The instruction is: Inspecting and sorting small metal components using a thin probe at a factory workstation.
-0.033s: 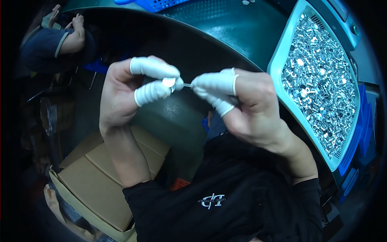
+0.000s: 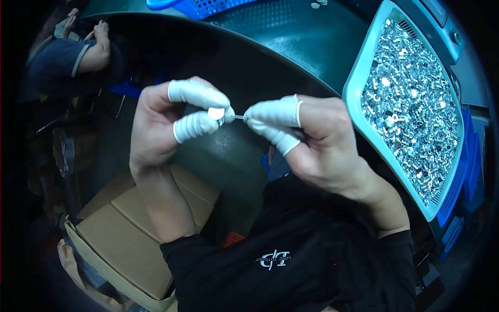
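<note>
My left hand (image 2: 158,122), with white finger cots on thumb and forefinger, pinches a small shiny metal piece (image 2: 216,113) with a flat, bright face. From the right my right hand (image 2: 327,138), also in white finger cots, closes its fingertips on a thin metal strip or pin (image 2: 239,117) that spans the short gap between both hands. Whether the pin and the shiny piece are one part, I cannot tell. Both hands are raised in front of my body, off the tabletop.
A pale green tray (image 2: 352,99) heaped with small silvery metal parts (image 2: 410,109) stands at the right on the dark green table (image 2: 291,36). A blue basket (image 2: 210,6) sits at the far edge. Below left is a cardboard box (image 2: 122,244). Another person (image 2: 62,57) sits far left.
My hands hold the same pinch. They have moved only slightly, the right one a little down and left, while the view has shifted a touch.
</note>
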Motion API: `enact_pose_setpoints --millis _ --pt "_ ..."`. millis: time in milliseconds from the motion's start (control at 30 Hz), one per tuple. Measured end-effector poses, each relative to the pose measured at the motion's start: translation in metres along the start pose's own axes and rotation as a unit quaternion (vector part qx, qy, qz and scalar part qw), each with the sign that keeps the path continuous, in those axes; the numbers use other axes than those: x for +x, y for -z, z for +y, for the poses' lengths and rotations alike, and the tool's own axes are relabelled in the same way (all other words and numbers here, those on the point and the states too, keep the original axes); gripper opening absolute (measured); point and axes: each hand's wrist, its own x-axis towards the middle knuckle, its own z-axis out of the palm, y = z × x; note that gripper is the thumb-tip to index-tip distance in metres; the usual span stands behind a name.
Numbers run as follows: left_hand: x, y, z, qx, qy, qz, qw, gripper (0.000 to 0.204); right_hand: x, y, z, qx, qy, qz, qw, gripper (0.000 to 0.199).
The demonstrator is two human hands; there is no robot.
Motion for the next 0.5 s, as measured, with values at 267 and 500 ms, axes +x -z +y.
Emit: enact_pose_setpoints --millis 267,500 --pt "0.002 -0.009 0.009 0.125 -0.082 0.014 0.989 0.021 0.002 0.014 -0.002 0.529 -0.389 -0.162 0.737 0.02" --pt "-0.031 0.006 0.025 0.042 -0.112 0.274 0.954 0.026 -0.022 0.016 -0.009 -0.213 0.146 0.1 0.961 0.029"
